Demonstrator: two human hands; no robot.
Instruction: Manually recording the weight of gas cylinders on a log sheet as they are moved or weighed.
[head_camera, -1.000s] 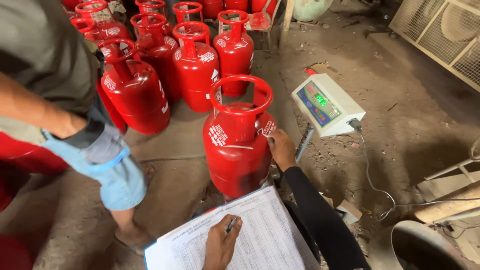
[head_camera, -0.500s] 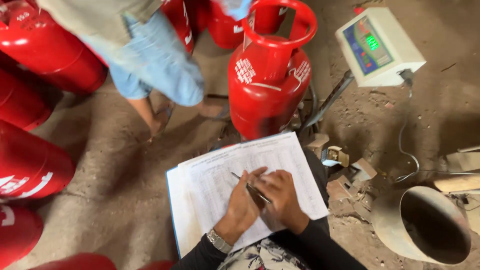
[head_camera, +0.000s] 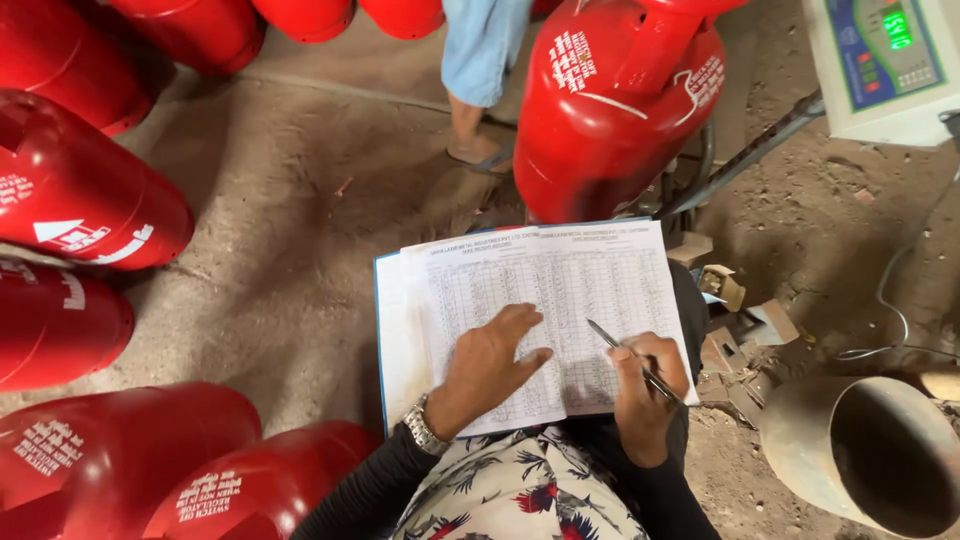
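A white record sheet with a printed table (head_camera: 545, 290) lies on a blue-edged board on my lap. My left hand (head_camera: 490, 365) rests flat on the sheet with fingers spread; a metal watch is on that wrist. My right hand (head_camera: 645, 390) grips a pen (head_camera: 618, 350) whose tip touches the sheet's right half. Just beyond the sheet stands a red gas cylinder (head_camera: 615, 110) on a scale, and the scale's white display box (head_camera: 885, 65) with green digits is at the top right.
Several red cylinders (head_camera: 85, 195) lie along the left and bottom left. Another person's leg in light blue shorts (head_camera: 480, 70) stands by the weighed cylinder. An open metal pot (head_camera: 880, 455) and cardboard scraps (head_camera: 735, 320) sit at the right on the dirt floor.
The view has dropped and moved closer to the sheet. My left hand has spread flat on the paper, apart from my right hand. The other person has stepped further back.
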